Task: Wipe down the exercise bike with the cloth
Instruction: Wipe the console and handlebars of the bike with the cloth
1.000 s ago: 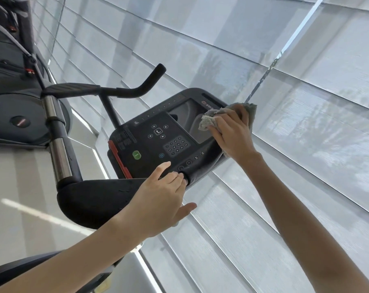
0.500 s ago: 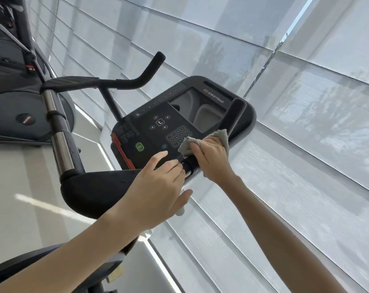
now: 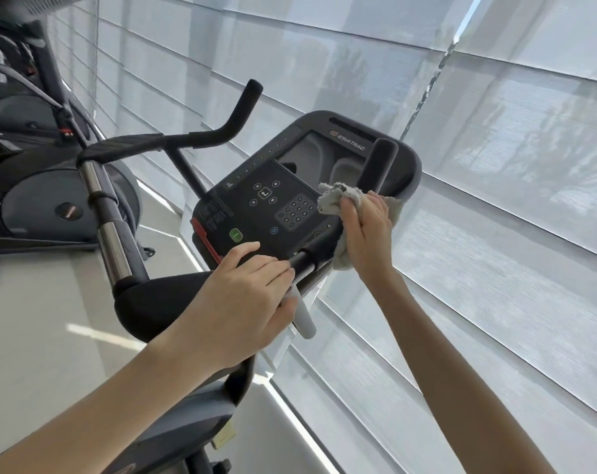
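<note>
Clenching cloth (image 3: 350, 213) around handlebar (image 3: 372, 172), right grip (image 3: 367, 234); left grip (image 3: 252, 295) on bar.

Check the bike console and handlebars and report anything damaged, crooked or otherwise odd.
Nothing stands out. The console looks intact, its screen and keypad unbroken. The right hand presses the cloth around the right handlebar, and the left hand rests at the console's lower edge. The whole view is tilted, not the bike.
</note>
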Demonstrator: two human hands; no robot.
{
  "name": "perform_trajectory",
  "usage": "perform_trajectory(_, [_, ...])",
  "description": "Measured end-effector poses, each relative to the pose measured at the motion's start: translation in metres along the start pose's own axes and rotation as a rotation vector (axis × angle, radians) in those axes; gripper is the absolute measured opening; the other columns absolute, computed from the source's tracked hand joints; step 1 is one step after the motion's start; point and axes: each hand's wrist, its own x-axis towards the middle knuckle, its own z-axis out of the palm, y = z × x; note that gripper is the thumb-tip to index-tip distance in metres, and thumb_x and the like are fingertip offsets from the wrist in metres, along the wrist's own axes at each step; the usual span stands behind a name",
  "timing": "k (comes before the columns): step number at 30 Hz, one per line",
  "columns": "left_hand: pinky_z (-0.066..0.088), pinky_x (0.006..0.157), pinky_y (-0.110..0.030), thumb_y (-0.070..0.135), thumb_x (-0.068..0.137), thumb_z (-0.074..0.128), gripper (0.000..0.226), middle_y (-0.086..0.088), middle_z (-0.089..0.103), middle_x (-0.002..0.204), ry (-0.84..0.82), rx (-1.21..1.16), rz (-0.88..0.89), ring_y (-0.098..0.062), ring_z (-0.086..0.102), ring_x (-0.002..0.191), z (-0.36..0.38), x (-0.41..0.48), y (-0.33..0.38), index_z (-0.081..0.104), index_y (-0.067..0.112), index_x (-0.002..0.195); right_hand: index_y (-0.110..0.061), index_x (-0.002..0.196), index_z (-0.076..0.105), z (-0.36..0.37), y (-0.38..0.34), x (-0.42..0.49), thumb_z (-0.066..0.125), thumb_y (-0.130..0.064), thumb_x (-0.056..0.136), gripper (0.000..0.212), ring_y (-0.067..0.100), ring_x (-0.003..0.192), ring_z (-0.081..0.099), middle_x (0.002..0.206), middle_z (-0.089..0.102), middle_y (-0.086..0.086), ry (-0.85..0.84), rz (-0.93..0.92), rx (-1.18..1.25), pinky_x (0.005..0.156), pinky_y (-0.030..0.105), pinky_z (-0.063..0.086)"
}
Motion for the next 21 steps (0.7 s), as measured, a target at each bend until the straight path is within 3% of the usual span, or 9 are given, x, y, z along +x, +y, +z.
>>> perform_trajectory(4, [0.037,0.107,-0.040,0.038,0.093,0.036,0.047,-0.001,0.071,0.108,-0.078,0.016,-0.008,-0.015,0.064,0.103,0.003,0.000,0.008,0.072,0.010,0.105,-0.002,0.080,0.068,0.023,0.018,-0.021,0.051,-0.013,0.094,0.025,0.022,0.103,0.060,0.081,0.068,0.006,-0.059,-0.070,-0.141,0.115,0.040,0.018])
perform_trajectory(6, [0.037,0.106,-0.040,0.037,0.092,0.037,0.046,-0.002,0.071,0.106,-0.088,0.040,-0.015,-0.015,0.064,0.104,0.003,0.001,0.010,0.072,0.010,0.104,-0.006,0.075,0.063,0.029,0.014,-0.033,0.048,-0.014,0.096,0.027,0.022,0.100,0.060,0.077,0.065,0.002,-0.017,-0.005,-0.041,0.115,0.041,0.020])
perform_trajectory(10, [0.034,0.107,-0.039,0.033,0.093,0.036,0.045,-0.003,0.072,0.105,-0.087,0.065,-0.044,-0.017,0.064,0.105,0.003,0.002,0.017,0.072,0.010,0.102,-0.029,0.076,0.046,0.035,-0.010,-0.054,0.042,-0.019,0.097,0.024,0.005,0.089,0.048,0.076,0.047,-0.024,0.030,0.018,0.179,0.103,0.052,0.032])
perform_trajectory(15, [0.035,0.104,-0.041,0.030,0.093,0.037,0.043,-0.004,0.071,0.106,-0.064,0.098,-0.064,-0.019,0.063,0.104,0.004,0.001,0.025,0.071,0.008,0.104,-0.002,0.086,0.067,0.032,-0.026,-0.076,0.039,-0.024,0.098,0.037,0.014,0.101,0.053,0.090,0.066,0.003,-0.089,-0.022,0.334,0.106,0.047,0.032])
perform_trajectory(19, [0.039,0.103,-0.043,0.033,0.093,0.037,0.046,-0.007,0.070,0.111,-0.080,0.131,-0.090,-0.020,0.063,0.108,0.008,-0.001,0.028,0.071,0.006,0.108,-0.009,0.078,0.061,0.008,-0.004,-0.047,0.038,-0.030,0.097,0.037,0.010,0.091,0.056,0.082,0.062,-0.003,0.094,0.112,0.379,0.113,0.030,0.023])
perform_trajectory(21, [0.041,0.103,-0.044,0.034,0.093,0.037,0.047,-0.007,0.069,0.115,-0.102,0.146,-0.107,-0.020,0.062,0.110,0.009,-0.003,0.030,0.069,0.006,0.112,-0.015,0.079,0.057,-0.002,0.011,-0.024,0.037,-0.030,0.097,0.031,0.011,0.096,0.055,0.084,0.061,-0.004,0.187,0.130,0.306,0.114,0.037,0.021])
